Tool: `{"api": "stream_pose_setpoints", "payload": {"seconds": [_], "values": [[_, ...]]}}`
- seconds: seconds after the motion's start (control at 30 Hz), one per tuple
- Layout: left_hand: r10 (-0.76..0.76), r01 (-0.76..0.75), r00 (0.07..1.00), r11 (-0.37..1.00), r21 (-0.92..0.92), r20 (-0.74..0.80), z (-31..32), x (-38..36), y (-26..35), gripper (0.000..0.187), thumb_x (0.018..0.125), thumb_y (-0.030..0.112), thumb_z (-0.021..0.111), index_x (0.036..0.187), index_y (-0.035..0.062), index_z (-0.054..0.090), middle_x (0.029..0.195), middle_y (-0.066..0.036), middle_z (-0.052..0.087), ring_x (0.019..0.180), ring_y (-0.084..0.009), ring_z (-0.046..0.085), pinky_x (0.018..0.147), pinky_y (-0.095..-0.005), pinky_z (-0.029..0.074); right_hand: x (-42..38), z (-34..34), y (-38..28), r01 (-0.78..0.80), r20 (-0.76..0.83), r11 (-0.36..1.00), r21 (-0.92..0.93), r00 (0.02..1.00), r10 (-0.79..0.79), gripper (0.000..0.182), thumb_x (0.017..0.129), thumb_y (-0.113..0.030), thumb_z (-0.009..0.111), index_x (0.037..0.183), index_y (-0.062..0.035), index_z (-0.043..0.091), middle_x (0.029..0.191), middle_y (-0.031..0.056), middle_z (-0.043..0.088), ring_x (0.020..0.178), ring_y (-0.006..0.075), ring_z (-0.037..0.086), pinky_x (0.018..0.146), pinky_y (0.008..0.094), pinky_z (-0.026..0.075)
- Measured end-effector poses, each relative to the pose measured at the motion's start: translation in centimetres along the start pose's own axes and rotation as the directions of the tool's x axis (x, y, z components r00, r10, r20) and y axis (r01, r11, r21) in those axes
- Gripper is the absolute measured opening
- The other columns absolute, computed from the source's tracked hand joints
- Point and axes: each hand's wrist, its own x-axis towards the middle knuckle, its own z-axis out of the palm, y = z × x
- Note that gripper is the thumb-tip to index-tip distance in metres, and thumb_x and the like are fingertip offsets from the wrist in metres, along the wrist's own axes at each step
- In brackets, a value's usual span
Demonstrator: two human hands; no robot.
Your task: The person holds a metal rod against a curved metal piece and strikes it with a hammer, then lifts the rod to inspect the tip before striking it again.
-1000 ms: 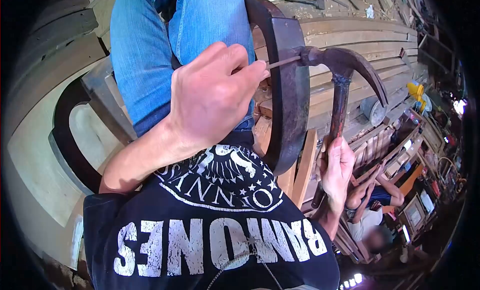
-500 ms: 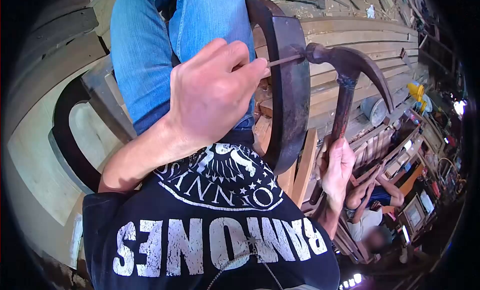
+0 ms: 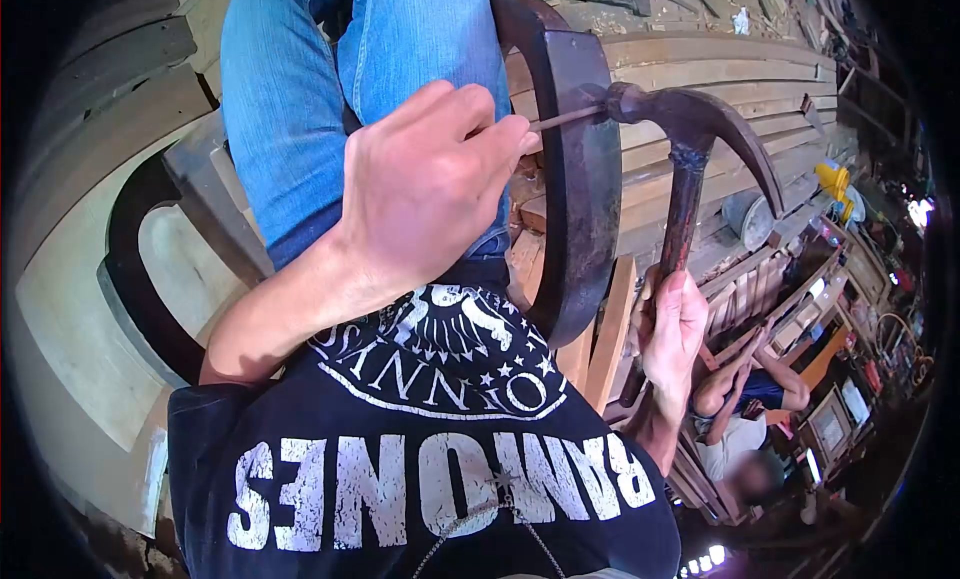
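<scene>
My left hand (image 3: 430, 179) is closed, thumb and fingers pinching a thin brown rod (image 3: 565, 118). The rod points right across a dark, curved wooden piece (image 3: 585, 199) beside my thigh, and its far end meets the hammer face. A claw hammer (image 3: 690, 129) with a worn dark handle is gripped low in my right hand (image 3: 675, 324), its head up and the claw curving to the right. The rod's other end is hidden in my left fingers.
Pale wooden boards (image 3: 720, 64) lie beyond the dark piece. Another dark curved piece (image 3: 125, 269) stands at my left. A grey bucket (image 3: 748, 221), a yellow tool (image 3: 835, 184) and a seated person (image 3: 740, 439) are at the right.
The hammer head has shifted slightly left, up to the rod's end, with my right hand moving a little the same way. My left hand stays nearly in place, still pinching the rod.
</scene>
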Motion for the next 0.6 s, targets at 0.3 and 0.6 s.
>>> {"api": "stream_pose_setpoints", "payload": {"seconds": [0.3, 0.6], "values": [[-0.007, 0.007, 1.0, 1.0, -0.011, 0.004, 0.0, 0.2, 0.1, 0.013, 0.074, 0.008, 0.077, 0.086, 0.0072, 0.072, 0.063, -0.004, 0.049, 0.057, -0.0184, 0.05, 0.049, -0.0311, 0.04, 0.3, 0.0, -1.1, -0.034, -0.002, 0.999, -0.001, 0.999, 0.034, 0.036, 0.103, -0.036, 0.041, 0.086, -0.0064, 0.052, 0.054, -0.0086, 0.038, 0.045, 0.0002, 0.035, 0.041, 0.0205, 0.027], [-0.015, 0.014, 1.0, 1.0, 0.018, 0.025, -0.1, 0.1, 0.3, 0.013, 0.074, 0.009, 0.078, 0.085, 0.007, 0.072, 0.063, -0.004, 0.049, 0.057, -0.0186, 0.05, 0.049, -0.0314, 0.04, 0.1, -0.1, -1.3, -0.005, -0.023, 1.0, -0.022, 1.0, 0.005, 0.037, 0.104, -0.035, 0.041, 0.082, -0.0066, 0.051, 0.054, -0.0088, 0.039, 0.045, -0.0003, 0.035, 0.041, 0.0203, 0.026]]}}
